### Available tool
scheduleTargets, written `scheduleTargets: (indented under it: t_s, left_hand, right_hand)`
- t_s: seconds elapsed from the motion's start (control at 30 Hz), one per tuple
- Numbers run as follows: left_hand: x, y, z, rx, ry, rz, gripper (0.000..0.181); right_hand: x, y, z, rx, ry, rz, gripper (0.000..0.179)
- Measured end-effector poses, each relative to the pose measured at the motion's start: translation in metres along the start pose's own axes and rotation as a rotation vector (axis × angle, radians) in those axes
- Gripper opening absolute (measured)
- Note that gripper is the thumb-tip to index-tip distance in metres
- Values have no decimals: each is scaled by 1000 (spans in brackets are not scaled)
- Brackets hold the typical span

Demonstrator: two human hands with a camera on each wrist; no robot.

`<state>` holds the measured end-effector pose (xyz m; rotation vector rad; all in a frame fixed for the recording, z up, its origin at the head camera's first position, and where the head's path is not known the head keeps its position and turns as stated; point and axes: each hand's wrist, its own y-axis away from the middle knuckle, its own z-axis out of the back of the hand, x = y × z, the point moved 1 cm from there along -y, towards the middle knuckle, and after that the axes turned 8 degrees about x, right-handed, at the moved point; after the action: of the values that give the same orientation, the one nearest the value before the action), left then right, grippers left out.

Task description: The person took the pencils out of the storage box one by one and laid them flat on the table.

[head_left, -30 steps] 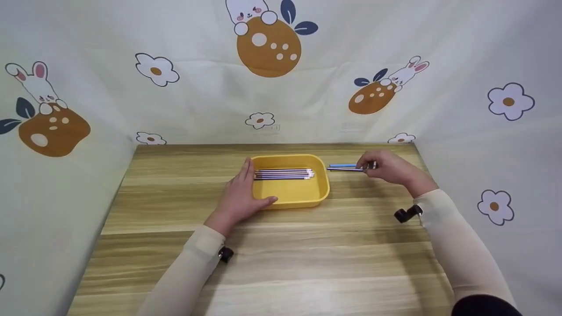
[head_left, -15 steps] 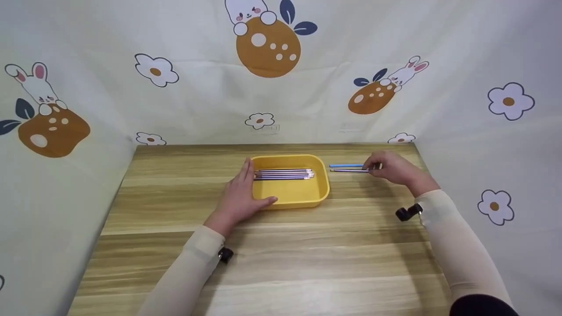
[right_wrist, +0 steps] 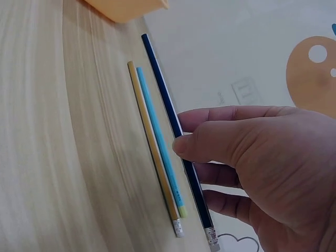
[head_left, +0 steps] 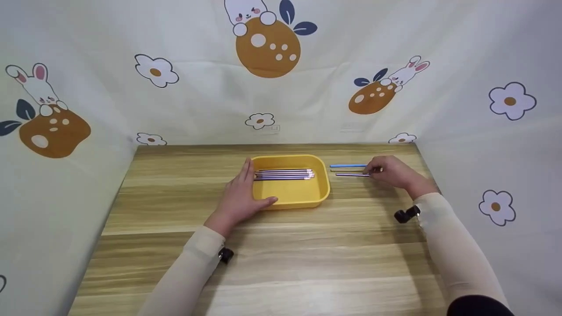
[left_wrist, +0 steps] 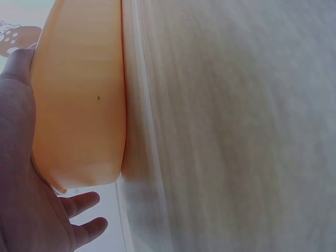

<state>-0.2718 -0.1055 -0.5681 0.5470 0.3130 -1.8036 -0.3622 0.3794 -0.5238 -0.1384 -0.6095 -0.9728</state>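
In the head view my left hand (head_left: 239, 195) rests against the left end of a yellow plastic bin (head_left: 292, 205), fingers straight along its side and thumb over the front rim. Several dark striped pencils (head_left: 283, 174) with white eraser ends lie inside it. Right of the bin, my right hand (head_left: 390, 171) pinches a dark blue pencil (right_wrist: 167, 97) between thumb and index finger, just above the table. Beside that one, a light blue pencil (right_wrist: 157, 134) and a yellow pencil (right_wrist: 149, 136) lie side by side on the wood. The fingers partly cover their right ends in the head view.
The wood-grain table (head_left: 281, 259) is bounded at the back and both sides by pale cloth (head_left: 197, 105) printed with rabbits and flowers. A black wrist camera (head_left: 226, 254) sits below the left hand, another camera (head_left: 406, 214) by the right sleeve.
My right hand has shifted slightly right and nearer to me with the dark blue pencil, so the yellow pencil now shows behind it. The left hand and bin have stayed put.
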Motion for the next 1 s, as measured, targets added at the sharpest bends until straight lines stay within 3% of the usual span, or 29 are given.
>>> scheduleTargets:
  t_s: [1.0]
  left_hand:
    - [0, 1, 0, 20, -28, 4, 139]
  right_hand:
    - [-25, -17, -19, 30, -72, -50, 26]
